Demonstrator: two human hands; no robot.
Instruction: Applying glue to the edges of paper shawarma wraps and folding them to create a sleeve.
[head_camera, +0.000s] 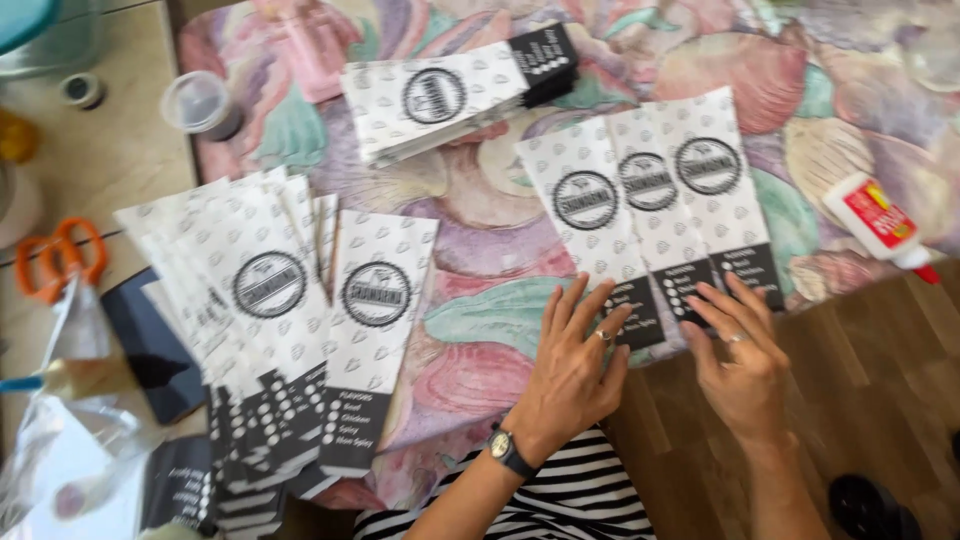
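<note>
Three white paper sleeves (645, 190) with round black emblems and black lower ends lie overlapped on the patterned tablecloth (480, 300). My left hand (577, 362), with a wristwatch and a ring, lies flat with fingers spread on the black end of the leftmost sleeve. My right hand (742, 358), also ringed, presses its fingertips on the black ends of the other two sleeves. Neither hand grips anything.
A fanned pile of the same sleeves (265, 330) lies at the left, another stack (445, 95) at the top. A glue bottle (880, 225) lies at the right. Orange scissors (55, 255), a plastic cup (198, 103), a dark phone (150, 345) and a clear bag (60, 450) sit at the left.
</note>
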